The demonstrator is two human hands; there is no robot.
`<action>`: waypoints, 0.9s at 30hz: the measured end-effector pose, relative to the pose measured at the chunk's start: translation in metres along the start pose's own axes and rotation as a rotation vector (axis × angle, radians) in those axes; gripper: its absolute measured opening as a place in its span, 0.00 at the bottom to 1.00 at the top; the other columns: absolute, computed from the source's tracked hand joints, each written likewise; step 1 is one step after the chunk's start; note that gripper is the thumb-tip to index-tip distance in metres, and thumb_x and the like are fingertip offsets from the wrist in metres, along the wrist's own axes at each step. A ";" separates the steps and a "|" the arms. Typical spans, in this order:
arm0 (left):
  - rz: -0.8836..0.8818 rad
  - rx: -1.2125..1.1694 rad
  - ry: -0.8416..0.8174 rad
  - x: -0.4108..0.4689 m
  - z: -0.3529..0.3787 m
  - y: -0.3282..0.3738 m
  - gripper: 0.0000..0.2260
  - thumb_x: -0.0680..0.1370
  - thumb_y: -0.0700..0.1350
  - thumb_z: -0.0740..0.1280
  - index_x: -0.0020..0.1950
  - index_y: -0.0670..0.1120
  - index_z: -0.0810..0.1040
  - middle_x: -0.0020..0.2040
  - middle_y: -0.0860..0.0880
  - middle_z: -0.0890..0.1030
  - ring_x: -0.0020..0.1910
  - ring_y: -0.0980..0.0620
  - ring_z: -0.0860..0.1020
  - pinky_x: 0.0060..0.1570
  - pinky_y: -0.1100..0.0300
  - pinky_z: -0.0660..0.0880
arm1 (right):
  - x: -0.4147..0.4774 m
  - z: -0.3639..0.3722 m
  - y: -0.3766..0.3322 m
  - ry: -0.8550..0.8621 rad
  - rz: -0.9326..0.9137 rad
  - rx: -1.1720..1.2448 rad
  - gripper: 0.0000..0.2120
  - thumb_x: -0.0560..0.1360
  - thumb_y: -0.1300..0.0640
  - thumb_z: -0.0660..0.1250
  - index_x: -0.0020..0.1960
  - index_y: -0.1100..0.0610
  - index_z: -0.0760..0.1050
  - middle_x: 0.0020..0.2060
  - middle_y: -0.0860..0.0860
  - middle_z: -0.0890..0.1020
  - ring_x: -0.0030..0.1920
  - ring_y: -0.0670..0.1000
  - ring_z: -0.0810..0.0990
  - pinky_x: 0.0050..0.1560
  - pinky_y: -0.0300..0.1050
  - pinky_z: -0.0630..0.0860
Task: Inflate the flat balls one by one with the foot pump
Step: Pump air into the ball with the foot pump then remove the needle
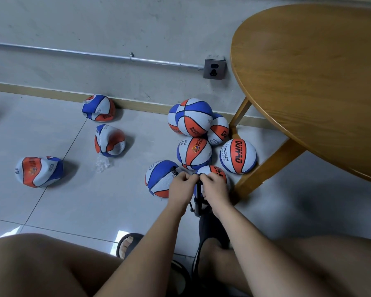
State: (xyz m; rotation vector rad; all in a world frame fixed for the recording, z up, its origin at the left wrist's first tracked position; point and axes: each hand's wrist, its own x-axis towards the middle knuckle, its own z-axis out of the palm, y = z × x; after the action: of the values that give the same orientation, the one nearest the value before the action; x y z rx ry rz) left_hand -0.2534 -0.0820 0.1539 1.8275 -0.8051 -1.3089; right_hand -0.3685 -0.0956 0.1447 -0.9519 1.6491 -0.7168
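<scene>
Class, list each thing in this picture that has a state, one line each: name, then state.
Ball by the skirting: flat, caved in.
Middle ball: flat.
Leftmost ball: flat.
Stacked balls by the table leg: round, inflated.
Blue-topped ball: round, hose fitted.
Pump: upright, handle gripped.
Left hand: grips pump handle.
Right hand: grips pump handle.
Wall socket: nothing plugged in.

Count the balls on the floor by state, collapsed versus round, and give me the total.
Collapsed balls: 3
Round balls: 7, the last partly hidden behind the right hand gripping the pump
Total: 10
</scene>
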 end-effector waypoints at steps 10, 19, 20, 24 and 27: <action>-0.100 0.048 -0.057 -0.008 0.000 -0.047 0.12 0.79 0.51 0.72 0.43 0.45 0.74 0.37 0.48 0.77 0.33 0.52 0.71 0.28 0.66 0.69 | -0.009 -0.004 0.046 -0.128 0.157 0.033 0.09 0.81 0.54 0.68 0.44 0.57 0.75 0.29 0.53 0.75 0.29 0.51 0.69 0.27 0.43 0.65; -0.222 0.196 -0.114 -0.009 0.003 -0.087 0.14 0.76 0.55 0.72 0.42 0.46 0.75 0.39 0.46 0.85 0.33 0.50 0.73 0.36 0.59 0.72 | -0.015 -0.007 0.074 -0.146 0.234 -0.181 0.12 0.79 0.49 0.68 0.41 0.53 0.72 0.28 0.51 0.76 0.28 0.53 0.70 0.27 0.43 0.65; -0.223 0.207 -0.118 -0.010 0.004 -0.088 0.15 0.76 0.55 0.72 0.42 0.45 0.76 0.40 0.45 0.86 0.33 0.50 0.73 0.37 0.58 0.73 | -0.015 -0.007 0.075 -0.145 0.243 -0.188 0.11 0.79 0.50 0.67 0.41 0.54 0.72 0.28 0.51 0.76 0.28 0.53 0.70 0.27 0.42 0.65; -0.180 0.205 -0.124 -0.007 -0.002 -0.079 0.16 0.76 0.56 0.73 0.43 0.44 0.77 0.39 0.45 0.84 0.34 0.51 0.74 0.36 0.58 0.72 | -0.016 -0.009 0.065 -0.153 0.221 -0.160 0.11 0.79 0.51 0.67 0.41 0.55 0.73 0.29 0.52 0.76 0.28 0.53 0.71 0.30 0.44 0.66; -0.105 0.093 -0.149 0.000 -0.011 -0.049 0.13 0.75 0.54 0.73 0.41 0.47 0.75 0.36 0.50 0.77 0.35 0.52 0.71 0.36 0.57 0.68 | -0.015 -0.006 0.035 -0.119 0.138 -0.066 0.12 0.78 0.54 0.67 0.40 0.60 0.74 0.28 0.53 0.76 0.27 0.52 0.72 0.29 0.43 0.69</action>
State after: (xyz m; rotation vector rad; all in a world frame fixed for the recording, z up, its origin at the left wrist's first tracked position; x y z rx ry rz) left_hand -0.2390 -0.0534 0.1149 1.8834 -0.8721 -1.5119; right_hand -0.3810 -0.0651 0.1243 -0.9001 1.6243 -0.5060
